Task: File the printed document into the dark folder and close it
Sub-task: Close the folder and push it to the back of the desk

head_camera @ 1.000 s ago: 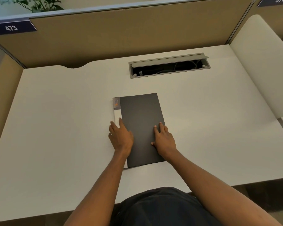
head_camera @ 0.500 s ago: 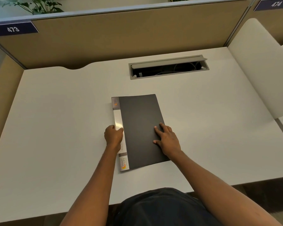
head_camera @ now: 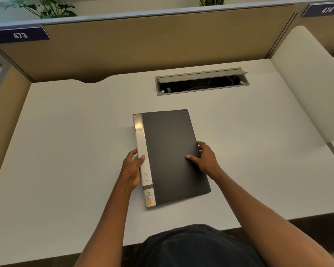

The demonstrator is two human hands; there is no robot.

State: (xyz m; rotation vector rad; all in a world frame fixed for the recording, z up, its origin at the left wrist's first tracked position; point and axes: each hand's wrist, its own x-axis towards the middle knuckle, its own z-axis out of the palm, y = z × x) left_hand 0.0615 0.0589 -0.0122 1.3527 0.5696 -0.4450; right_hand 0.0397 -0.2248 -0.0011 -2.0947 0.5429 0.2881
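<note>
- Dark folder (head_camera: 170, 151) closed, flat on white desk (head_camera: 66, 141), between both hands.
- Left hand (head_camera: 132, 168) gripping pale spine edge, thumb on top.
- Right hand (head_camera: 205, 158) clasping opposite long edge, thumb on cover.

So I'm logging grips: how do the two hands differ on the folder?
The left hand wraps the pale spine edge, thumb on top; the right hand grips the opposite, open edge, thumb on the dark cover. Both hold the closed dark folder, which rests on the desk.
</note>
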